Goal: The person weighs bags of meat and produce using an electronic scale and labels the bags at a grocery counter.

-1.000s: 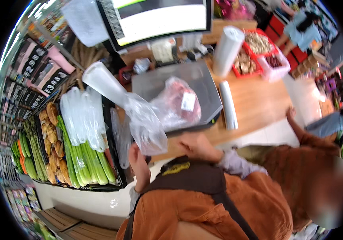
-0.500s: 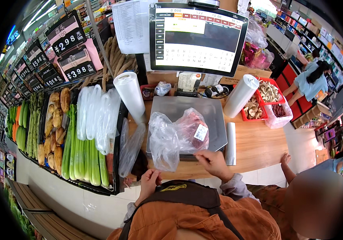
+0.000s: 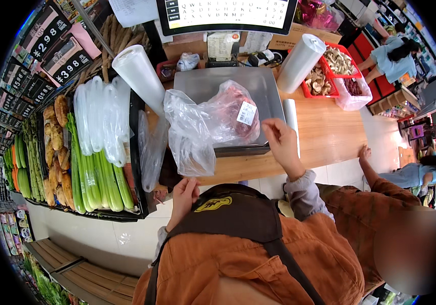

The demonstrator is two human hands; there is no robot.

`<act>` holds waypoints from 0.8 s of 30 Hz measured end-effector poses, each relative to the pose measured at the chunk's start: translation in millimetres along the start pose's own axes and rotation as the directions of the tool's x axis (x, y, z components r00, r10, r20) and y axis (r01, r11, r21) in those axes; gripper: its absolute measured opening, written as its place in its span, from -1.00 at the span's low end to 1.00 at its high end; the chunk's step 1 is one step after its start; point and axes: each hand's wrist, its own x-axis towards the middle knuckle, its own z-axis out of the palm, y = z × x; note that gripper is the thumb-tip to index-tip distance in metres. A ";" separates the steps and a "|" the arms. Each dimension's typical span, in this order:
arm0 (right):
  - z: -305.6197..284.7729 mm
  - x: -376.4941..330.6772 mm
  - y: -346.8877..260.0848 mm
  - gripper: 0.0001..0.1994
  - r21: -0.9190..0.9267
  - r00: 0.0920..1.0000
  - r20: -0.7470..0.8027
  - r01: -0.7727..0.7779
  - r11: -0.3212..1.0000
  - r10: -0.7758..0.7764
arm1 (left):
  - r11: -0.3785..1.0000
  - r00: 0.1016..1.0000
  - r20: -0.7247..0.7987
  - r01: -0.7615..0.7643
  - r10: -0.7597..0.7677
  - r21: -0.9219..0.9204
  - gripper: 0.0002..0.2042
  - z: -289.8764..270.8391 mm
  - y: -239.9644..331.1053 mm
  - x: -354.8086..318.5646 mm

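Note:
On the grey scale platform (image 3: pixel 273 91) lies a clear plastic bag (image 3: pixel 190 137) holding a reddish piece of what looks like meat (image 3: pixel 233 104). A white label (image 3: pixel 247 113) is stuck on its right side. My right hand (image 3: pixel 283 145) hovers just right of the bag, over the scale's front right corner, fingers drawn together with nothing visible in them. My left hand (image 3: pixel 185 192) is at the counter's front edge, below the loose end of the bag. Its fingers are curled in, and whatever they may hold cannot be made out.
A plastic bag roll (image 3: pixel 139 76) stands left of the scale, another bag roll (image 3: pixel 301 63) right. Behind is a screen (image 3: pixel 228 18). Red baskets of mushrooms (image 3: pixel 340 61) stand on the right; celery (image 3: pixel 101 183) fills the left rack. A co-worker's hand (image 3: pixel 364 151) touches the counter's right end.
My view has tipped downward, so the counter sits higher in it. Relative to the bag, my right hand has moved up and right from its lower corner. The bag stays on the scale.

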 end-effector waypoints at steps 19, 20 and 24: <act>18.8 28.2 22.6 -0.55 0.417 0.849 0.402 -0.504 0.756 0.343 | 0.924 0.924 -0.004 -0.382 0.382 0.006 -0.60 104.8 71.1 77.0; 19.2 24.9 22.1 -0.54 0.429 0.841 0.416 -0.517 0.740 0.346 | 0.909 0.909 -0.018 -0.417 0.417 -0.009 -0.59 106.4 70.8 82.9; 20.3 23.1 21.2 -0.56 0.428 0.819 0.451 -0.547 0.719 0.355 | 0.883 0.883 -0.054 -0.459 0.465 0.099 -0.61 115.9 76.3 93.2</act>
